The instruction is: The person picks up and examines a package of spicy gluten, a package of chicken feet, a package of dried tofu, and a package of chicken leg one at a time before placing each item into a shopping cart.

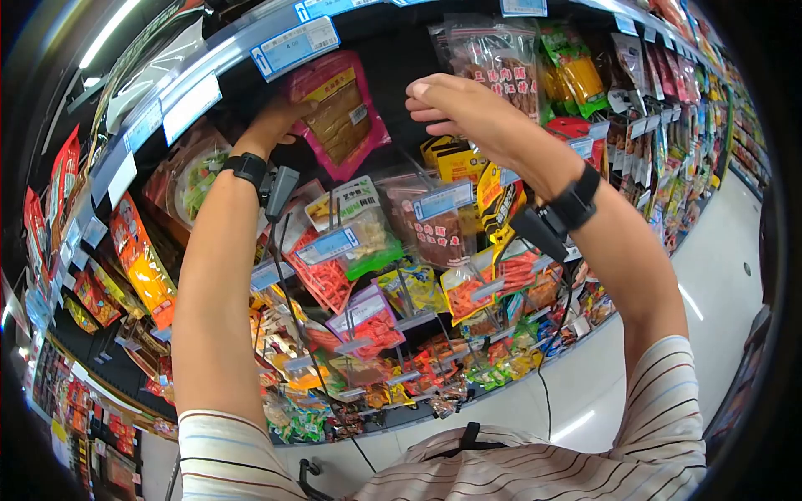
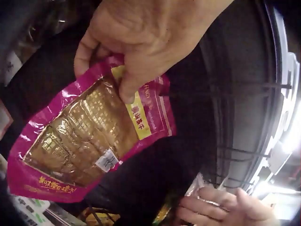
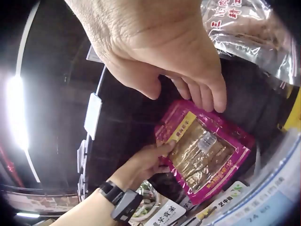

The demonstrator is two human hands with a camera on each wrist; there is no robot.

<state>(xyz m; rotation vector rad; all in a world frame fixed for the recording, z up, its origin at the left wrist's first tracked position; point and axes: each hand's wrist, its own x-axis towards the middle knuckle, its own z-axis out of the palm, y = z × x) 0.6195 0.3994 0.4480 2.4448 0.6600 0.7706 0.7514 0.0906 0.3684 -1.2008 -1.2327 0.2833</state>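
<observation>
Hands [image 1: 455, 104]: two are being seen.
Pink pack [image 1: 338, 121]: one is being seen.
Wristbands [image 1: 578, 199]: two are being seen.
Sleeves [image 1: 224, 455]: two are being seen.

Wears a pale short-sleeved shirt [image 1: 660, 434], striped dark and light blue, at the bottom of the frame; has black wrist straps [image 1: 582, 196], boxy dark cameras [image 1: 282, 192] and thin black cables [image 1: 571, 288].

The snack packet [image 1: 341, 117] has a magenta border, a yellow strip and a white sticker over brown contents. Along the shelf's [image 1: 224, 55] pale blue-grey edge, the price tag [image 1: 296, 48] is white with a blue frame. Red characters mark the clear jerky bag [image 1: 493, 71]; the pouch [image 1: 580, 79] beside it is yellow and green. Thin dark and light-blue stripes cross the off-white sleeve [image 1: 221, 455]. The 2 wristbands [image 1: 578, 197] are black.
</observation>
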